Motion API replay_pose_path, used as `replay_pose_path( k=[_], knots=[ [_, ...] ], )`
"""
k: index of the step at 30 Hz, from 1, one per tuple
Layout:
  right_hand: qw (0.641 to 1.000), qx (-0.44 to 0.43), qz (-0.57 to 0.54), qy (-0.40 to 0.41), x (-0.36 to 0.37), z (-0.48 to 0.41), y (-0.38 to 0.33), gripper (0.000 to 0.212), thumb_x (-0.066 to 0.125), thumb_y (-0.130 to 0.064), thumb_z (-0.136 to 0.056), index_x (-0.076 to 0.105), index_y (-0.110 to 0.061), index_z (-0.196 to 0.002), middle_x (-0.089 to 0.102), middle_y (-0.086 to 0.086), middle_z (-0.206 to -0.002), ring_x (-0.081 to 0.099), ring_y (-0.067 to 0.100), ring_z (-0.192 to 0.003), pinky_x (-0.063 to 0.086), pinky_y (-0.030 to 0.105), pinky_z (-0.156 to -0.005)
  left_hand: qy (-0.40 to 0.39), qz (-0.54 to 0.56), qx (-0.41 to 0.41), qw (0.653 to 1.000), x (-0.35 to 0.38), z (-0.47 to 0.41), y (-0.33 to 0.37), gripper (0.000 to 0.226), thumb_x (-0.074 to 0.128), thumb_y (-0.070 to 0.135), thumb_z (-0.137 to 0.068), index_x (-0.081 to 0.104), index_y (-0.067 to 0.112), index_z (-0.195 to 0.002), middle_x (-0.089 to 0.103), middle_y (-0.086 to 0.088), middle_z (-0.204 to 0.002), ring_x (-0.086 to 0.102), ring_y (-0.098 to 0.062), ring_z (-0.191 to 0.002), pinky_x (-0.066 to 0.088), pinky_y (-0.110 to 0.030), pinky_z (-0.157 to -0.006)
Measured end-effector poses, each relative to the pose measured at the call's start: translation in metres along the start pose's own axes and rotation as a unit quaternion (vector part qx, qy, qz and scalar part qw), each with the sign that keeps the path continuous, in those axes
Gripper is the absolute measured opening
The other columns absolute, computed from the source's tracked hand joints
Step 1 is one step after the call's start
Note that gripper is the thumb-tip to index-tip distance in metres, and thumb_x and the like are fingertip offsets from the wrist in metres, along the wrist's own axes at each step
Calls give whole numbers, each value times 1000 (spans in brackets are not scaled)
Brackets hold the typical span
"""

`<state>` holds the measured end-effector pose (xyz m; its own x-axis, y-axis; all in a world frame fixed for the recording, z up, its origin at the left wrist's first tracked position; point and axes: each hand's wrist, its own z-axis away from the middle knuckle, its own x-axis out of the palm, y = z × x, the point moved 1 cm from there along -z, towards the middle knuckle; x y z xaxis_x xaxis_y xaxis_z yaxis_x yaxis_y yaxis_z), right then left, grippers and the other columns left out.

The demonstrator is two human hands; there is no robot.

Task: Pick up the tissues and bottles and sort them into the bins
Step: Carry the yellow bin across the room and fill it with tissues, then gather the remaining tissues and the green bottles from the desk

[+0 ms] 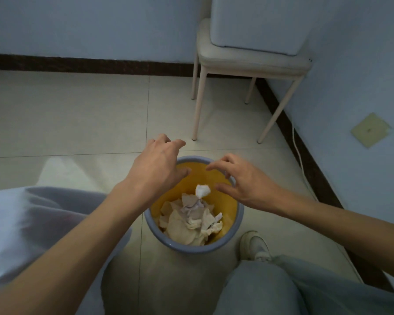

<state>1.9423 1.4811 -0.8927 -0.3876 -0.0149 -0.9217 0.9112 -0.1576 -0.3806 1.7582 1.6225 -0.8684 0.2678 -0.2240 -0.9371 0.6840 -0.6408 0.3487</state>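
A round bin [223, 245] with a grey rim and a yellow inside stands on the floor below me. Several crumpled tissues [191, 223] fill its bottom. A small white tissue ball [202, 191] hangs in the air inside the bin's mouth, touching neither hand. My left hand [156, 167] hovers over the bin's left rim, fingers spread and empty. My right hand [239, 178] hovers over the right rim, fingers apart, just right of the tissue ball. No bottle is in view.
A pale stool [248, 62] with thin legs stands in the corner behind the bin, a white box [257, 21] on it. A white cable [299, 155] runs along the right wall's dark skirting. My knee [259, 289] and shoe [255, 246] are right of the bin; a white cloth [21, 228] lies left.
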Motion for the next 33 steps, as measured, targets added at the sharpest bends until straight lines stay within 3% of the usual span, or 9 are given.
replay_pose_path(
  k=[6, 13, 19, 24, 33],
  knots=[
    [998, 38, 45, 0, 8, 7, -4, 54, 56, -55, -101, 45, -39, -151, 51, -7, -136, 54, 12, -118, 55, 31, -89, -5, -20, 21, 1000, 8, 5, 10, 73, 75, 49, -92, 45, 31, -156, 50, -4, -146, 50, -26, -132, 55, -43, -101],
    [982, 78, 173, -19, 8, 14, -24, 69, 43, -65, -103, 21, -37, -162, 23, 4, -167, 25, 26, -152, 35, 44, -119, -10, -41, 30, 999, 10, 7, 12, 72, 74, 54, -90, 49, 32, -153, 53, -2, -143, 50, -24, -129, 55, -41, -96],
    [977, 85, 193, -38, 1, 17, -28, 71, 39, -66, -103, 15, -37, -163, 16, 7, -170, 16, 32, -157, 23, 56, -125, -15, -47, 33, 998, 13, 13, 11, 71, 74, 56, -90, 48, 36, -152, 52, 1, -140, 50, -21, -125, 55, -38, -93],
    [980, 81, 179, -44, -12, 17, -24, 69, 39, -65, -103, 18, -39, -163, 14, 7, -171, 13, 31, -158, 19, 58, -126, -17, -62, 34, 997, 12, 16, 9, 75, 76, 56, -87, 45, 39, -153, 45, 1, -150, 46, -21, -132, 56, -39, -94],
    [990, 89, 113, -5, -87, -25, -5, 64, 54, -55, -102, 28, -42, -159, 22, 7, -167, 23, 30, -153, 33, 55, -119, 49, -80, -44, 995, -40, 9, 30, 78, 78, 62, -83, 52, 35, -151, 35, -1, -162, 33, -24, -148, 52, -48, -106]
  ],
)
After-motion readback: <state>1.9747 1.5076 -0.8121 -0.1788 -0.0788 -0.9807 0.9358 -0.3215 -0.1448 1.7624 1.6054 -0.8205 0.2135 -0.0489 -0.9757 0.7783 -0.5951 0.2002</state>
